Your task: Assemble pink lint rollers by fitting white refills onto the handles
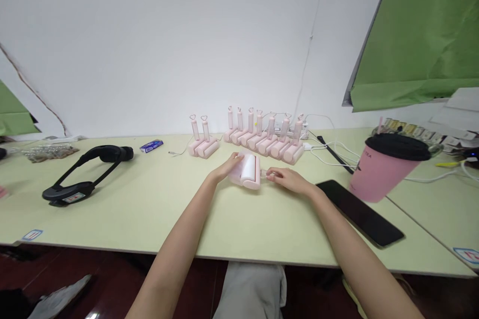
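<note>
A pale pink lint roller (249,172) with a white roll is held low over the table, in front of me. My left hand (229,165) is closed around its left side, with the thumb across the top. On the other side, the fingers of my right hand (286,179) pinch its clear, narrow handle (264,173); the fingertips partly hide it. Behind my hands, several similar pink lint rollers (262,142) form a row with handles upright and heart-shaped loops on top. Two more such rollers (205,147) stand to their left.
At the left lie a black headset (77,190) and a small purple packet (151,146). On the right, a black phone (359,212) lies before a pink lidded cup (379,169). White cables (337,152) run behind them. The table's front edge (262,260) crosses below my forearms.
</note>
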Motion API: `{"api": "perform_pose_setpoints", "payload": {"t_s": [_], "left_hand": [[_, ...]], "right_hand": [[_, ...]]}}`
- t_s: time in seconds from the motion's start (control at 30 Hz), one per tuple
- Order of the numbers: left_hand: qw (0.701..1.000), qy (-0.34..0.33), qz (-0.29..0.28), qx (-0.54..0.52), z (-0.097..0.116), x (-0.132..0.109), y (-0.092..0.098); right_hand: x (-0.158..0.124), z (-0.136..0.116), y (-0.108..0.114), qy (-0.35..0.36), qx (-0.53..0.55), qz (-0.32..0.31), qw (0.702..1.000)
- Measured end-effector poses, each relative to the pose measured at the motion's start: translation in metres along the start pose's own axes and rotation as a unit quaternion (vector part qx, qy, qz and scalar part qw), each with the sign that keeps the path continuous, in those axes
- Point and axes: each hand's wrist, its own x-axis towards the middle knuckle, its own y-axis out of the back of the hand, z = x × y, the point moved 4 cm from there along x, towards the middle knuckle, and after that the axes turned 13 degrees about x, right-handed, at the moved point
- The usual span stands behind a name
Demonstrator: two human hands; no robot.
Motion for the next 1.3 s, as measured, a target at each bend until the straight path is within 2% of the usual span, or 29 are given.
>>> {"api": "perform_pose_setpoints", "payload": {"t_s": [0.1,0.3,0.57,0.77,1.0,1.13,1.3], "left_hand": [[1.000,0.021,-0.010,0.010,-0.003,0.000,0.000],[0.999,0.021,0.002,-0.025,0.000,0.001,0.006],[0.998,0.052,-0.015,-0.008,-0.001,-0.005,0.011],[0.995,0.091,0.009,0.031,0.009,-0.013,0.013],[0.991,0.102,-0.015,0.086,0.015,-0.020,0.016],[0.986,0.116,-0.010,0.116,0.013,-0.018,0.014],[0.991,0.105,0.002,0.082,0.014,-0.016,0.010]], "right_hand": [[0.000,0.001,-0.001,-0.005,0.019,-0.017,1.000],[0.000,0.001,0.004,-0.009,0.062,-0.024,0.998],[0.002,0.002,-0.001,-0.024,0.043,-0.043,0.998],[0.003,0.001,-0.002,-0.027,0.042,-0.043,0.998],[0.004,0.005,-0.004,-0.023,0.073,-0.055,0.996],[0.004,0.003,-0.006,-0.012,0.045,-0.050,0.998],[0.004,-0.004,-0.006,0.018,0.015,-0.018,1.000]]}}
